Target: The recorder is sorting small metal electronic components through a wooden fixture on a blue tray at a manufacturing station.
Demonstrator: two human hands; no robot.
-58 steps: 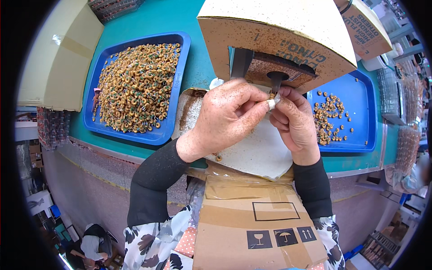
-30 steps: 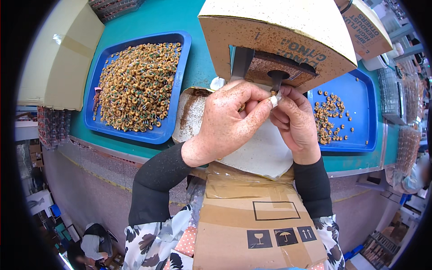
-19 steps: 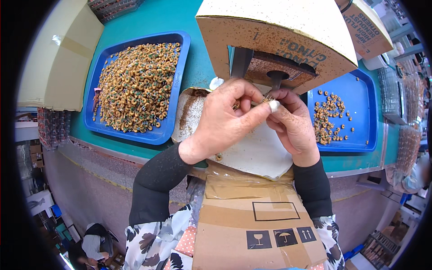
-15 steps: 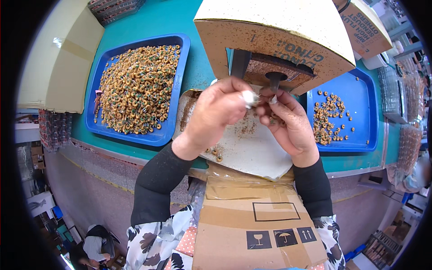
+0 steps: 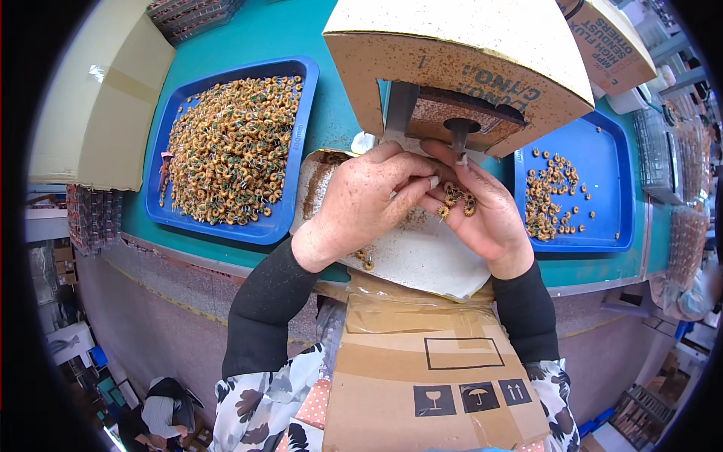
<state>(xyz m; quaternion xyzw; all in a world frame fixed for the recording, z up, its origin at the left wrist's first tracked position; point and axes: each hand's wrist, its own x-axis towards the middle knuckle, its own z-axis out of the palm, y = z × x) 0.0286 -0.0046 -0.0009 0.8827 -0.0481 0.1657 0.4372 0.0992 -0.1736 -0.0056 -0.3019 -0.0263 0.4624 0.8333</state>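
Toroid coils (image 5: 453, 194) held loosely in half-curled right hand (image 5: 488, 215), frame centre-right; could spill if palm tips. Left hand (image 5: 360, 197) fingertips bunched, grip unclear.

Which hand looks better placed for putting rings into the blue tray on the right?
Probably the right hand: it holds several small rings and is nearer the right blue tray. The left hand is farther from that tray; whether it grips a ring is unclear.
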